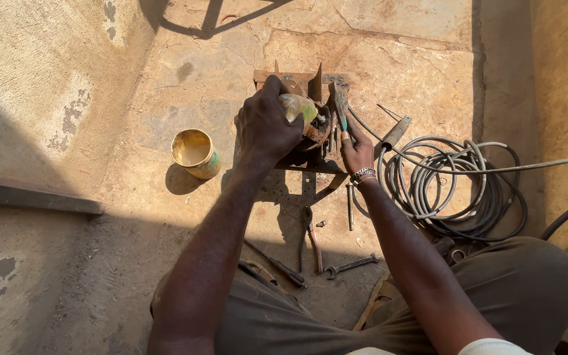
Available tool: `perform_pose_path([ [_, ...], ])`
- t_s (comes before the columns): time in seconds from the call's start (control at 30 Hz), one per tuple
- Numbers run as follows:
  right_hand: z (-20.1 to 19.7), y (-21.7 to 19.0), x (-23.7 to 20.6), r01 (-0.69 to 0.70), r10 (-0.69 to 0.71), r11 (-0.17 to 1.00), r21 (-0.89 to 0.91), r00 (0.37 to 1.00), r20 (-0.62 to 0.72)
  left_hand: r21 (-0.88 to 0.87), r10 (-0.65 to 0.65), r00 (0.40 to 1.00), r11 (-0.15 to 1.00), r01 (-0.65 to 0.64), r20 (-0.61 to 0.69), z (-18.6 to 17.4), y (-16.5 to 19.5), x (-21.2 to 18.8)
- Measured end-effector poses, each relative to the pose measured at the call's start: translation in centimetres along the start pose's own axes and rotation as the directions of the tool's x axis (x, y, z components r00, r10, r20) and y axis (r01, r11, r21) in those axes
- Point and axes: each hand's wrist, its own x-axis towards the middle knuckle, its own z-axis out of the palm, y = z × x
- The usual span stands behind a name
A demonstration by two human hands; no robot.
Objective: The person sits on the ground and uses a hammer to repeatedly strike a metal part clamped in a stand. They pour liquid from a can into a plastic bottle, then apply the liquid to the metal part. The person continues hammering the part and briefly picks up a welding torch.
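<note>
Head view showed a person crouched over a rusty metal bracket (297, 82) set on a cracked concrete floor (396, 46). The left hand (267, 128) was closed around a small clear bottle (299, 106), tipped on its side over a rusted round part (318, 131) seated in the bracket. The right hand (357, 152), with a metal bracelet (363, 173) at the wrist, pinched the handle of a green-handled tool (341, 113); its shaft pointed up the picture, beside the round part. What the tool's tip touched could not be told.

A yellow tin (195, 152), open-topped, stood on the floor well left of the bracket. A coil of grey cable (455, 190) lay to the right, with a clamp-like holder (396, 133) at one end near the right hand. On the floor between the person's knees lay pliers (311, 240), a spanner (352, 265) and a bolt (350, 207), all apart from both hands.
</note>
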Motion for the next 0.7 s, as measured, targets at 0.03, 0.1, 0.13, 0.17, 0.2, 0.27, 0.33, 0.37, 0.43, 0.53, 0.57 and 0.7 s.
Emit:
perform_pose_path([
  [0.03, 0.2, -0.1, -0.4, -0.204, 0.212, 0.961, 0.188, 0.977, -0.026, -0.001, -0.013, 1.000, 1.000, 0.013, 0.008, 0.0, 0.0, 0.0],
  [0.1, 0.5, -0.3, -0.7, -0.286, 0.288, 0.916, 0.283, 0.957, 0.034, 0.002, -0.024, 1.000, 1.000, 0.024, -0.011, 0.0, -0.2, 0.1],
  [0.13, 0.5, -0.4, -0.7, -0.179, 0.166, 0.963, 0.200, 0.983, 0.081, 0.006, -0.017, 0.999, 1.000, 0.017, -0.028, 0.0, -0.2, 0.1],
  [0.17, 0.5, -0.7, -0.6, -0.056, 0.039, 0.991, 0.121, 0.990, 0.134, 0.007, -0.004, 0.999, 1.000, 0.005, -0.049, 0.1, -0.3, 0.1],
  [0.2, 0.2, -0.8, -0.2, 0.015, -0.014, 1.000, 0.000, 0.989, 0.144, 0.016, -0.008, 0.999, 1.000, 0.009, -0.046, 0.0, -0.4, 0.1],
  [0.27, -0.8, -0.8, 0.8, 0.169, -0.124, 0.955, -0.243, 0.974, 0.189, 0.022, -0.018, 0.999, 1.000, 0.019, -0.047, -0.1, -0.6, 0.1],
  [0.33, -2.5, -0.7, 1.3, 0.015, -0.048, 0.984, 0.178, 0.982, 0.181, 0.003, -0.010, 0.998, 1.000, 0.010, -0.064, -0.4, -0.7, 0.1],
  [0.37, -3.5, -0.8, 1.5, -0.068, -0.008, 0.922, 0.382, 0.981, 0.194, -0.004, -0.005, 0.997, 1.000, 0.005, -0.073, -0.6, -0.7, 0.1],
  [0.43, -5.3, -1.4, 2.1, 0.066, -0.094, 0.983, 0.171, 0.983, 0.156, -0.024, -0.006, 0.996, 1.000, 0.004, -0.085, -1.0, -0.7, 0.1],
  [0.53, -8.0, -2.7, 3.6, 0.263, -0.028, 0.834, -0.485, 0.898, 0.440, -0.035, 0.009, 0.995, 0.999, -0.013, -0.097, -1.6, -0.6, 0.2],
  [0.57, -8.8, -3.0, 4.0, 0.363, 0.095, 0.633, -0.683, 0.840, 0.535, -0.039, 0.017, 0.995, 0.999, -0.021, -0.101, -1.8, -0.6, 0.1],
  [0.7, -11.8, -2.7, 4.6, 0.297, -0.044, 0.741, -0.602, 0.916, 0.398, -0.028, 0.018, 0.992, 0.999, -0.022, -0.127, -2.3, -0.5, -0.1],
])
